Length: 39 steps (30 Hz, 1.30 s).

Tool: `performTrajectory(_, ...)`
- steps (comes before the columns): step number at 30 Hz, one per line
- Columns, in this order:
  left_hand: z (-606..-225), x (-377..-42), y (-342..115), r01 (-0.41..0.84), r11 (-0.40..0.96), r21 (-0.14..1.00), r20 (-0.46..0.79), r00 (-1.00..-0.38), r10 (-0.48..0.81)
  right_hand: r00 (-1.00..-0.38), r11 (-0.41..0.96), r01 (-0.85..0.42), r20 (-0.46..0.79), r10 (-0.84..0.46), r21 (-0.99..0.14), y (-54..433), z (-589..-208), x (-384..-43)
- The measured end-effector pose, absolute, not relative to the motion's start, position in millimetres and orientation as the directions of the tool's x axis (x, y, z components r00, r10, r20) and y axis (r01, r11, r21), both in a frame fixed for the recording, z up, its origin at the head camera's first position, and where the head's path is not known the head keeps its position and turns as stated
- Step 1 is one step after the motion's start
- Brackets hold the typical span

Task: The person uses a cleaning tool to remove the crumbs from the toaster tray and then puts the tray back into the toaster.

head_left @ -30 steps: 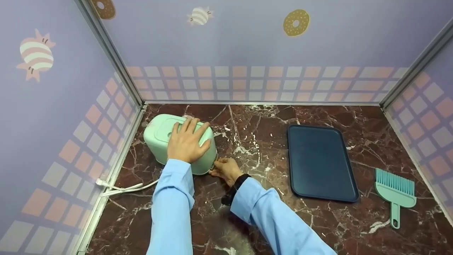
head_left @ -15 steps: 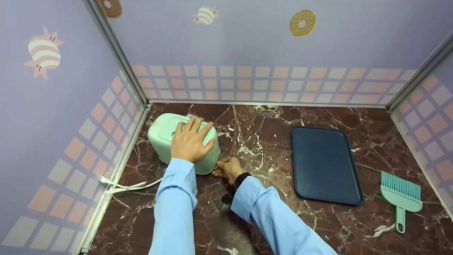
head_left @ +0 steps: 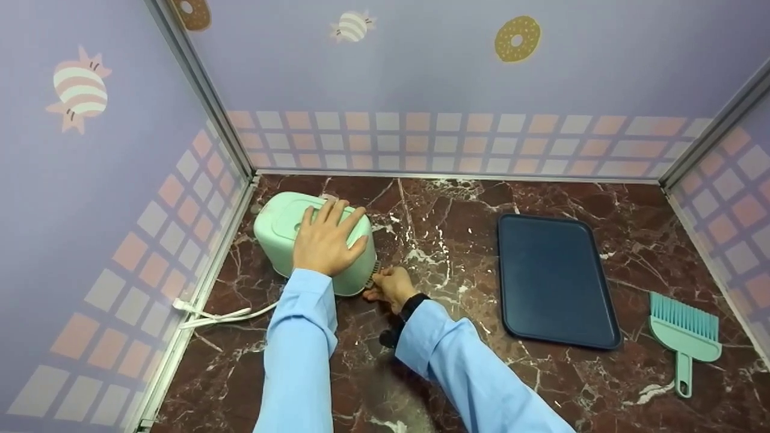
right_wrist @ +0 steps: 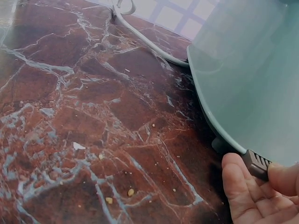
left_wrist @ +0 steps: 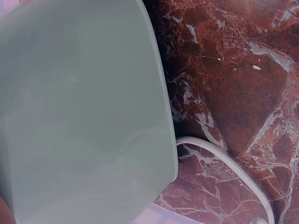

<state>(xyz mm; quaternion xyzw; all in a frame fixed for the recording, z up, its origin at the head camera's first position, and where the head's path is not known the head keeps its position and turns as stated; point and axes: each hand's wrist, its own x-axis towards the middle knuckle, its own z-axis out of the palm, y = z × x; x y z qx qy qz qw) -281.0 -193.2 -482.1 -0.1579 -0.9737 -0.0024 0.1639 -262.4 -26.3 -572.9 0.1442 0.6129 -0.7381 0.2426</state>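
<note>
A mint-green, boxy appliance like a toaster point(head_left: 278, 240) stands at the left, a shallow recess showing in its top. Over that top lies my left hand point(head_left: 328, 243), fingers spread and straight. At the appliance's lower right edge, my right hand point(head_left: 392, 287) pinches a dark slotted piece point(right_wrist: 257, 164) between thumb and fingers. This piece sticks out just below the green shell in the right wrist view. The green side wall point(left_wrist: 93, 102) fills most of the left wrist view, with only a sliver of skin at its lower left corner.
A white cord point(head_left: 231, 317) runs from the appliance to the left wall. Crumbs point(right_wrist: 131, 192) and white flecks dot the dark red marbled surface point(head_left: 445, 373). To the right lie a navy tray point(head_left: 556, 279) and a mint brush point(head_left: 686, 340). Patterned walls enclose the back and sides.
The head view has shifted slightly, so everything sits a little farther right in it. Both hands keep their places on the appliance.
</note>
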Motion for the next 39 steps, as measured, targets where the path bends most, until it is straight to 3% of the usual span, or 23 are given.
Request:
performTrajectory(30,-484.9,-281.8,-193.6,0.312,0.949,-0.043,0.316,-0.897,0.309,-0.853,-0.162,0.517,-0.489,-0.183,-0.841,-7.0,-574.8,-255.2)
performTrajectory(39,-484.6,-281.6,-194.0,0.308,0.951,-0.036,0.307,-0.902,0.304,-0.85,-0.07,0.512,-0.493,-0.182,-0.856,0.9,-572.2,-252.3)
